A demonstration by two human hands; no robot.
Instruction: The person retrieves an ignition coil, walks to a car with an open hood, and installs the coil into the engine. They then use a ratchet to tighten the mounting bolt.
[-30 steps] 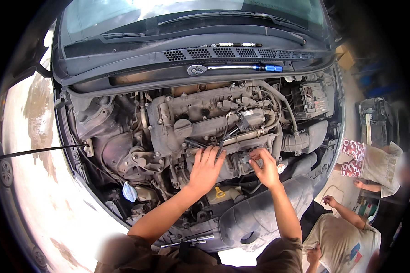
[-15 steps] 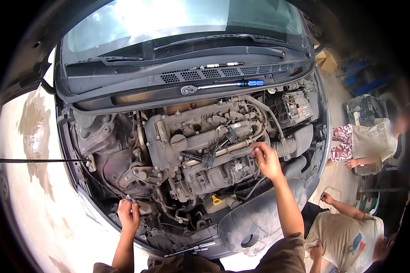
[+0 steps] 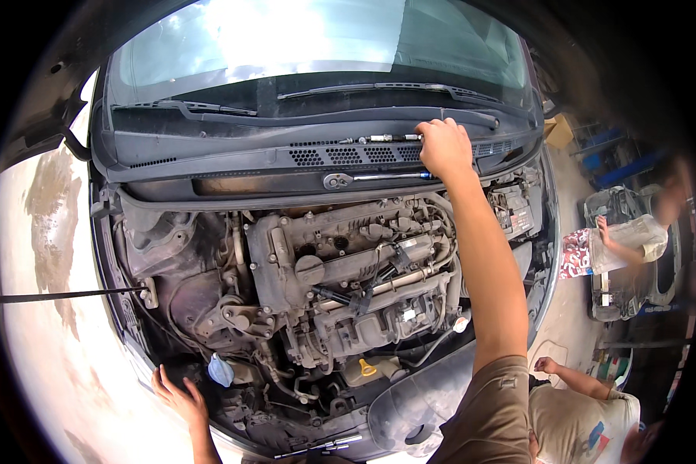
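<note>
My right hand [image 3: 445, 151] reaches up to the plastic cowl below the windscreen, fingers curled on the end of a row of silver-and-white spark plugs [image 3: 383, 138]. Just below lies a ratchet wrench [image 3: 356, 177] with a blue handle, partly hidden by my hand. My left hand [image 3: 179, 398] is open at the front-left edge of the engine bay, fingers spread beside a blue filler cap [image 3: 220, 370]. The dusty engine [image 3: 267, 267] has open round holes on top, with black ignition coils [image 3: 332, 295] lying across its front part.
The raised bonnet [image 3: 50, 100] is held by a prop rod [image 3: 69, 296]. A loose dark plastic cover [image 3: 394, 410] and metal tools [image 3: 332, 445] lie along the front edge. Two people [image 3: 580, 433] [image 3: 626, 240] stand at the right, near a cardboard box [image 3: 558, 133] and car parts.
My right hand has risen from the engine to the spark plugs on the cowl. My left hand has moved from the engine to the front-left edge and opened.
</note>
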